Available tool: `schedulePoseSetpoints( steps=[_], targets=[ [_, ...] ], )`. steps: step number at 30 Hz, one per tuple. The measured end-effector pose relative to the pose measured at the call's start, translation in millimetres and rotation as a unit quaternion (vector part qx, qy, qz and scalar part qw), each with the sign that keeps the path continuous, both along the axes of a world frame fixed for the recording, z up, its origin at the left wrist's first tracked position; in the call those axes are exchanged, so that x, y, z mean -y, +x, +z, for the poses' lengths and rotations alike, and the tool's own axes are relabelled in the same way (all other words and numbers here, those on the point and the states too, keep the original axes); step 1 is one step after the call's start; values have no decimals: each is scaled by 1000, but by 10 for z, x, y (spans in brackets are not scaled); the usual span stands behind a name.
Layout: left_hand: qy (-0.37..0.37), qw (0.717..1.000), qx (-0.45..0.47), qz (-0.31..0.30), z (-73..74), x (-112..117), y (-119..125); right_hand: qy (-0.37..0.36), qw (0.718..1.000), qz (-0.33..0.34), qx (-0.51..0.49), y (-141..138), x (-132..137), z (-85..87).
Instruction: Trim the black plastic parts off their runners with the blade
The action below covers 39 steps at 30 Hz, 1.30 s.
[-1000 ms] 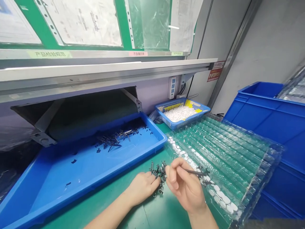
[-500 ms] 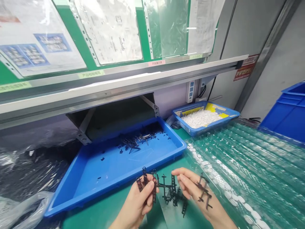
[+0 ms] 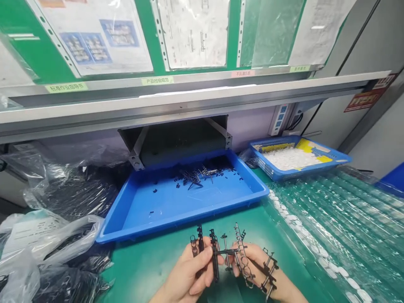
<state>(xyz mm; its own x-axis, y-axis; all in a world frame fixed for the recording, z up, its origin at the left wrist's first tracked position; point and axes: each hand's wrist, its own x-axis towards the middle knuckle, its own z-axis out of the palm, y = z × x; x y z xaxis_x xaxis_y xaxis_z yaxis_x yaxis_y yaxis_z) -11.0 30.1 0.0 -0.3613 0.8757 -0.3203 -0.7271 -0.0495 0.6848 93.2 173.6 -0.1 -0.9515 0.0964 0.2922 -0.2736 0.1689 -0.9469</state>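
My left hand (image 3: pixel 197 267) is closed, thumb and fingers pinching several upright strips of a black plastic sprue (image 3: pixel 215 265) with small ring-shaped parts along it. A thin crossbar joins these strips to more ladder-like black pieces on the right. At that end my right hand (image 3: pixel 257 254) has its fingers curled behind the pieces and seems to grip them; its fingertips are partly hidden. Another branched black piece (image 3: pixel 269 271) lies across the back of the right hand, near the wrist. Both hands are above the green table (image 3: pixel 142 269), in front of a blue tray (image 3: pixel 176 229).
Black bits and thin sprues (image 3: pixel 195 176) lie in the tray, below a dark chute (image 3: pixel 183 141). A blue basket (image 3: pixel 269 170) of white discs stands at the back right. Clear ridged plastic trays (image 3: pixel 341 214) cover the right side. Plastic bags (image 3: pixel 72 189) with dark contents crowd the left.
The view has swung, so the surroundings appear further right. My right hand has closed in on the black pieces, which have been raised and turned. My left hand keeps its hold.
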Motion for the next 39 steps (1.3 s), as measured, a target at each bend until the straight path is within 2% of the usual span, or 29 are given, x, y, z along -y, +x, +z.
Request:
schedulePoseSetpoints(
  steps=[3, 5, 7, 11, 15, 17, 20, 24, 26, 28, 30, 32, 34, 36, 39],
  targets=[
    [6, 999, 49, -4, 1, -19, 57, -10, 1000, 10, 16, 11, -2, -28],
    [11, 997, 69, 16, 6, -43, 51, -14, 999, 12, 40, 10, -16, -80],
    [30, 994, 96, 50, -7, -68, 16, -12, 998, -32, 45, 0, -32, -138],
    [52, 981, 156, 99, -94, -96, -19, 38, 986, -164, -9, -32, -17, -214],
    [35, 985, 130, 111, -116, -101, 84, 111, 963, -236, -73, -73, 52, -183],
    [24, 990, 95, 101, -68, -92, 134, 145, 955, -239, -96, -88, 81, -136],
    [18, 996, 68, 51, 7, -56, 157, 182, 951, -227, -102, -94, 101, -71],
    [61, 995, 84, -5, 12, -19, 155, 199, 958, -170, -115, -73, 108, -65],
    [65, 995, 79, -13, 33, -34, 155, 191, 959, -167, -127, -54, 101, -95],
    [39, 998, 44, 12, 97, -76, 134, 175, 958, -196, -111, -32, 76, -134],
    [-5, 999, -8, 51, 160, -137, 77, 146, 952, -260, -74, -13, 27, -172],
    [-44, 995, -54, 73, 156, -209, -10, 80, 940, -326, -55, 2, -44, -201],
    [-62, 988, -137, 34, 45, -297, -107, -7, 933, -353, -73, 20, -135, -220],
    [-69, 964, -253, -36, -141, -409, -182, -70, 933, -340, -89, 66, -240, -247],
    [-94, 932, -343, -76, -403, -615, -197, -93, 943, -315, -54, 221, -402, -339]
  ],
)
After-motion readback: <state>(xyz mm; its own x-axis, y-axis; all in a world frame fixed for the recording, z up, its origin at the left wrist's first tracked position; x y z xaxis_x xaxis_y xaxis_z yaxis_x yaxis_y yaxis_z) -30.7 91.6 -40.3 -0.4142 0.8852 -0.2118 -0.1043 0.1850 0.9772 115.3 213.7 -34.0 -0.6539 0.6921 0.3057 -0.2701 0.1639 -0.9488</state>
